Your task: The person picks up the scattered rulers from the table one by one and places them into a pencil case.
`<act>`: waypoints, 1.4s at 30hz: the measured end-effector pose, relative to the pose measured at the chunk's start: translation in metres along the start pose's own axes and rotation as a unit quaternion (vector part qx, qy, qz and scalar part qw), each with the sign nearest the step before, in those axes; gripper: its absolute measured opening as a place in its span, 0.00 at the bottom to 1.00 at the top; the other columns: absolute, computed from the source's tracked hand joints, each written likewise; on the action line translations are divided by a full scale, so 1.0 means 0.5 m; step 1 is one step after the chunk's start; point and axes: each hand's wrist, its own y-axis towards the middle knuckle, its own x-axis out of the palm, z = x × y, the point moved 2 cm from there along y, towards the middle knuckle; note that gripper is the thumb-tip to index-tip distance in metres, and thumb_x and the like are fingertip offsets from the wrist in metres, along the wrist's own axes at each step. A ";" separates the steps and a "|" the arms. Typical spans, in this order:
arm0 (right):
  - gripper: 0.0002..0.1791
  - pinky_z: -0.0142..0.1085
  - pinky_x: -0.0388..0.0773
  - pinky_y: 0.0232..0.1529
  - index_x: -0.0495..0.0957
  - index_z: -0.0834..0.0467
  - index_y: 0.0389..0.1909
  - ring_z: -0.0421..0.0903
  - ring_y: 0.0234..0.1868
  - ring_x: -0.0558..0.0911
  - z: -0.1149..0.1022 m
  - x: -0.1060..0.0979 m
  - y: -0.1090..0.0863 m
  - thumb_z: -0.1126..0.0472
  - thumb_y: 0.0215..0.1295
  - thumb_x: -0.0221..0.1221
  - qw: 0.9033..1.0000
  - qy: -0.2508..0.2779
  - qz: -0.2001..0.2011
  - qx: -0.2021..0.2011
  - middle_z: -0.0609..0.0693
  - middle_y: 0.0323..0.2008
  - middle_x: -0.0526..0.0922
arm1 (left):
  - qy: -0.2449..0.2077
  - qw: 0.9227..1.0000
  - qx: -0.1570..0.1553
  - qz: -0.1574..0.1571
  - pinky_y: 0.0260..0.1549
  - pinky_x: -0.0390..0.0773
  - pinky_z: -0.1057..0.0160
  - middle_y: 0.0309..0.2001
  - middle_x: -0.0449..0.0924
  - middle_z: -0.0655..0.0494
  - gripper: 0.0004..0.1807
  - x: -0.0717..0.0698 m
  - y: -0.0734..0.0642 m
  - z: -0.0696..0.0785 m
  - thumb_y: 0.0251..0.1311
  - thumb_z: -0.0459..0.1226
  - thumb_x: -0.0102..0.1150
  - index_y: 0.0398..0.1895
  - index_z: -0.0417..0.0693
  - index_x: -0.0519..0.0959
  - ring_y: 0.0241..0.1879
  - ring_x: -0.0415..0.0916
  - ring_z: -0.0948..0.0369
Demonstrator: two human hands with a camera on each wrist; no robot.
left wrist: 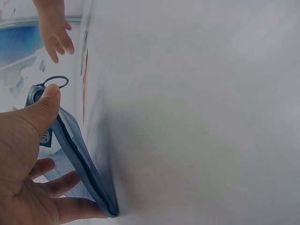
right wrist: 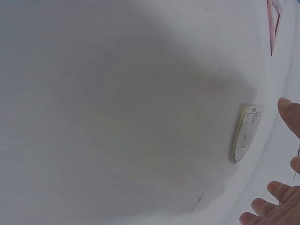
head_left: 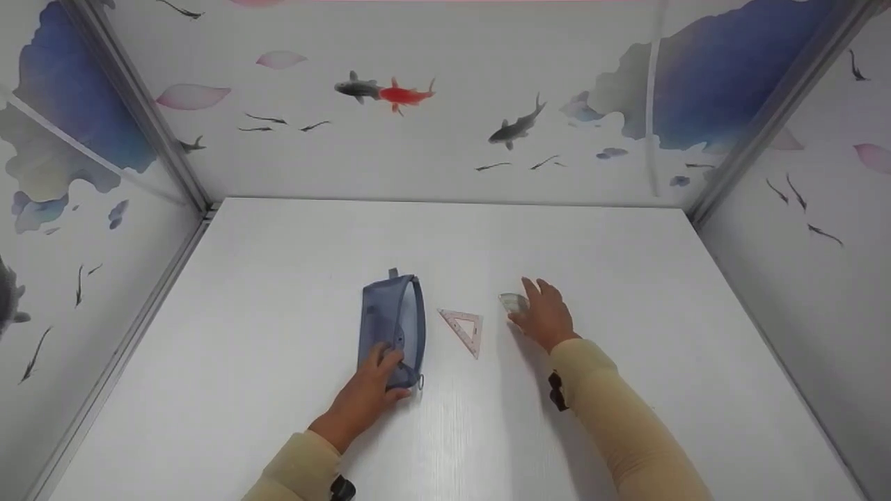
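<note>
A blue, see-through zip pencil case [head_left: 381, 313] with its mouth gaping lies left of the table's middle. My left hand [head_left: 369, 393] holds its near end, the thumb [left wrist: 50, 101] by the zip's pull ring [left wrist: 57, 80] and the fingers spread along the case's side. Farther right, a clear half-round protractor [right wrist: 247, 133] lies flat on the table. Over it hovers my right hand [head_left: 545, 314], its fingers spread and partly covering the protractor in the head view. In the right wrist view, thumb and fingertips are apart from it.
Between the pencil case and the protractor lies a pink-edged set square [head_left: 473, 334] with a triangular cutout. The white table [head_left: 278, 243] is bounded by printed panels [head_left: 445, 153] at the back and both sides.
</note>
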 end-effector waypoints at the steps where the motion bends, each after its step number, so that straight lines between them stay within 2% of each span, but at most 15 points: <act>1: 0.41 0.55 0.61 0.66 0.56 0.62 0.72 0.65 0.69 0.59 0.001 0.001 0.001 0.54 0.63 0.64 1.000 0.002 -0.004 0.004 0.68 0.69 0.59 | -0.002 1.000 -0.002 -0.001 0.53 0.75 0.45 0.64 0.59 0.34 0.31 0.000 0.000 0.000 0.55 0.42 0.68 0.60 0.49 0.66 0.60 0.68 0.39; 9: 0.40 0.55 0.60 0.66 0.56 0.60 0.72 0.64 0.69 0.60 0.015 0.011 0.011 0.56 0.63 0.63 0.999 0.029 -0.020 0.036 0.67 0.69 0.60 | -0.004 1.000 0.004 0.006 0.51 0.76 0.45 0.64 0.59 0.34 0.30 0.001 0.001 0.001 0.55 0.42 0.68 0.60 0.47 0.67 0.59 0.69 0.38; 20: 0.38 0.55 0.61 0.66 0.55 0.60 0.73 0.65 0.69 0.60 0.022 0.019 0.018 0.58 0.66 0.61 0.997 0.055 -0.037 0.048 0.67 0.68 0.60 | -0.014 1.000 0.006 0.002 0.50 0.76 0.45 0.64 0.59 0.33 0.31 -0.003 0.001 0.001 0.56 0.43 0.67 0.60 0.47 0.67 0.59 0.69 0.38; 26: 0.39 0.54 0.57 0.68 0.54 0.62 0.72 0.64 0.69 0.60 0.026 0.028 0.026 0.59 0.65 0.62 0.994 0.089 -0.045 0.052 0.67 0.68 0.60 | -0.009 1.000 0.000 0.003 0.53 0.75 0.45 0.65 0.59 0.35 0.32 -0.004 -0.002 0.002 0.54 0.43 0.69 0.61 0.48 0.67 0.60 0.68 0.39; 30: 0.39 0.53 0.55 0.69 0.54 0.63 0.72 0.63 0.69 0.60 0.026 0.032 0.026 0.61 0.65 0.61 0.992 0.103 -0.044 0.056 0.67 0.68 0.60 | -0.007 1.000 -0.008 -0.001 0.53 0.74 0.44 0.65 0.59 0.35 0.32 -0.004 -0.004 0.002 0.55 0.43 0.69 0.61 0.49 0.67 0.60 0.68 0.39; 37: 0.38 0.52 0.54 0.70 0.55 0.63 0.72 0.62 0.70 0.59 0.019 0.032 0.022 0.63 0.65 0.61 0.987 0.138 -0.036 0.068 0.66 0.69 0.61 | -0.006 1.000 -0.001 0.001 0.52 0.75 0.45 0.64 0.59 0.34 0.31 -0.007 -0.003 -0.001 0.56 0.42 0.68 0.61 0.47 0.67 0.60 0.68 0.38; 42: 0.38 0.51 0.54 0.70 0.56 0.64 0.71 0.62 0.70 0.60 0.016 0.031 0.019 0.64 0.63 0.62 0.988 0.139 -0.029 0.066 0.66 0.68 0.62 | -0.006 1.000 -0.001 -0.002 0.52 0.75 0.45 0.64 0.59 0.34 0.31 -0.005 -0.002 -0.003 0.55 0.42 0.68 0.61 0.47 0.67 0.60 0.67 0.38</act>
